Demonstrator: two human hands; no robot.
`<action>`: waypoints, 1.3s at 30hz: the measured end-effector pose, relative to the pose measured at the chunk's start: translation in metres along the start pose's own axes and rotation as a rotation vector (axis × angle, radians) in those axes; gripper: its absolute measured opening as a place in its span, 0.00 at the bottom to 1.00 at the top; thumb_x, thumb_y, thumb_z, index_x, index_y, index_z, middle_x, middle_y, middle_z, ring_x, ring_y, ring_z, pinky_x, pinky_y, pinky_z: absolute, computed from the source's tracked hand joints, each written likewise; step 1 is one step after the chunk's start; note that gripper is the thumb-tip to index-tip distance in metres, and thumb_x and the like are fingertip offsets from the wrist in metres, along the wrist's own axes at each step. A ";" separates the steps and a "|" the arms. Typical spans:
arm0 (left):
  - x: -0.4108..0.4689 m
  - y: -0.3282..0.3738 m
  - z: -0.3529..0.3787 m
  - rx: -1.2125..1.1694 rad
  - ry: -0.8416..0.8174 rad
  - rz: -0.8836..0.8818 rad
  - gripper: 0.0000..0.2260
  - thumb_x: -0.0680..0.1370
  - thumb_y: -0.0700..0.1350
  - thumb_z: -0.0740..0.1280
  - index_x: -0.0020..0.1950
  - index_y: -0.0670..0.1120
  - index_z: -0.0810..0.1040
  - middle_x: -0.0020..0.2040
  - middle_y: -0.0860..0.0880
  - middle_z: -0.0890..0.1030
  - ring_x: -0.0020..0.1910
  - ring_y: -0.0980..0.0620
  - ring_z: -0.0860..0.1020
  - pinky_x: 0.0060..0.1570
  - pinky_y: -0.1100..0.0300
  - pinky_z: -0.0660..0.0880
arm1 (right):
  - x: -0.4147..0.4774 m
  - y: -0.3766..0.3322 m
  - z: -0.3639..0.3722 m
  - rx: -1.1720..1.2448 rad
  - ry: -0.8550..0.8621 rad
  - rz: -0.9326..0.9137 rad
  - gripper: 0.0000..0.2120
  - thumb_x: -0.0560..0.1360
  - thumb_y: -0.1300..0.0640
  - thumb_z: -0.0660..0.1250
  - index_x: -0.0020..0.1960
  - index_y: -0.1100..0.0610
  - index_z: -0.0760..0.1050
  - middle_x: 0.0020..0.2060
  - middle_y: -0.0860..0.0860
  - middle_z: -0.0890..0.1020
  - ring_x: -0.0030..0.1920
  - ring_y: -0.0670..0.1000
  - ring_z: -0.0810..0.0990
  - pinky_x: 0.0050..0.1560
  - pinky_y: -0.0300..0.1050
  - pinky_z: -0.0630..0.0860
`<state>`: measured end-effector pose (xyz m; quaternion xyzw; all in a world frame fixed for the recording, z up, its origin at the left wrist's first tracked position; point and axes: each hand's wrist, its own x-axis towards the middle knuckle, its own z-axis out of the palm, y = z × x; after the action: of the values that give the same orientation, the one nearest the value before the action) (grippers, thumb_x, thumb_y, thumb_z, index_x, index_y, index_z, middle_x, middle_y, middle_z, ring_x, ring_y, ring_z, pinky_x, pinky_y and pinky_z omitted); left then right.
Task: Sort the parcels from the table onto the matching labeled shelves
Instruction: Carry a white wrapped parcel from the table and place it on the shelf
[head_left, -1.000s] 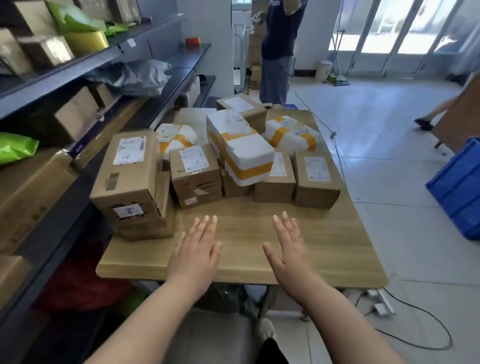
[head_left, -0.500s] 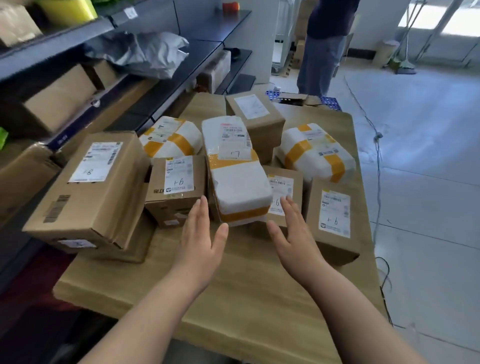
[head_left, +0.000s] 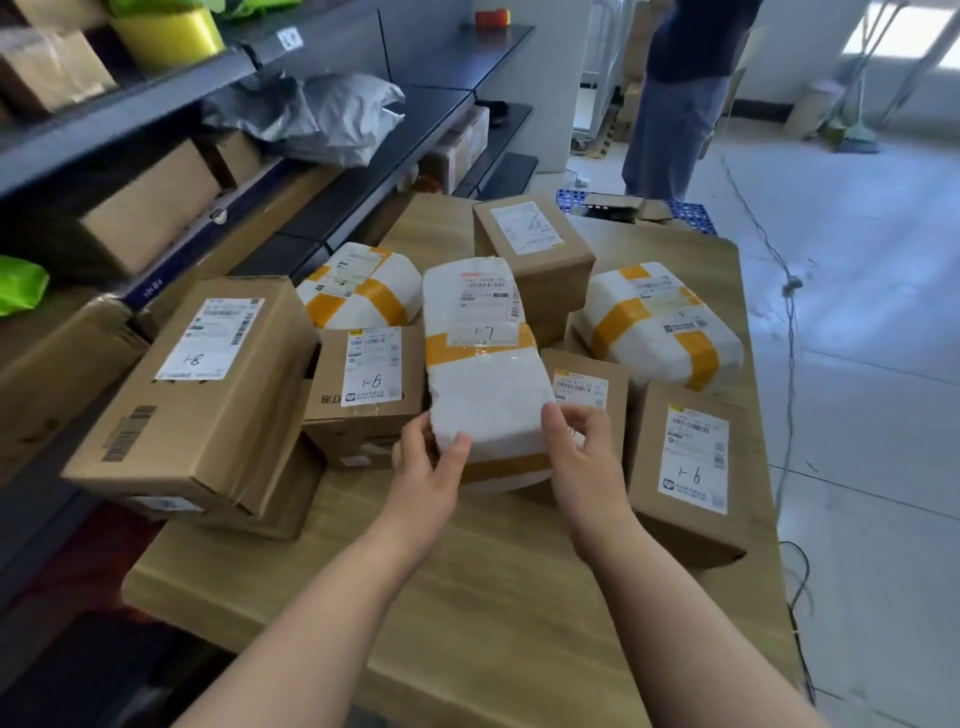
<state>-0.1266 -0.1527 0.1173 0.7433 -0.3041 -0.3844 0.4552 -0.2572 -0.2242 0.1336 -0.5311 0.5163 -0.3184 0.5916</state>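
The white parcel (head_left: 483, 374) lies mid-table (head_left: 493, 597), raised among brown cartons (head_left: 691, 467). Its long axis runs away from the person, with the label end far and the near end at the hands. Whatever supports it is hidden, and the handwritten mark on its label is hard to read. The left hand (head_left: 426, 467) grips the near-left corner, thumb on top. The right hand (head_left: 582, 457) pinches the near-right corner.

Head view, close above the table (head_left: 483, 613)

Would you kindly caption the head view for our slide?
Left hand and right hand grip the white orange-taped parcel amid cardboard boxes.
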 end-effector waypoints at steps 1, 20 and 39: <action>-0.004 0.000 -0.001 -0.046 -0.009 -0.004 0.19 0.78 0.59 0.60 0.66 0.59 0.60 0.68 0.51 0.65 0.67 0.49 0.66 0.68 0.49 0.65 | -0.001 -0.005 -0.003 0.022 -0.007 -0.001 0.12 0.79 0.47 0.60 0.57 0.53 0.69 0.47 0.43 0.74 0.45 0.40 0.73 0.38 0.32 0.67; -0.094 0.010 -0.083 -0.256 0.311 0.301 0.21 0.76 0.61 0.61 0.67 0.64 0.63 0.61 0.66 0.74 0.61 0.68 0.71 0.54 0.73 0.71 | -0.059 -0.029 0.071 0.137 -0.298 -0.291 0.27 0.65 0.36 0.67 0.61 0.43 0.69 0.60 0.47 0.75 0.59 0.46 0.76 0.58 0.49 0.77; -0.483 -0.098 -0.256 -0.217 1.070 0.194 0.20 0.75 0.56 0.58 0.67 0.63 0.62 0.58 0.71 0.72 0.53 0.78 0.70 0.44 0.82 0.66 | -0.418 -0.008 0.234 0.083 -1.157 -0.406 0.20 0.73 0.43 0.66 0.64 0.41 0.69 0.58 0.39 0.78 0.58 0.38 0.77 0.61 0.46 0.75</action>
<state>-0.1510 0.3874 0.2448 0.7523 -0.0561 0.0615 0.6535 -0.1444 0.2311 0.2321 -0.6821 -0.0128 -0.1044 0.7237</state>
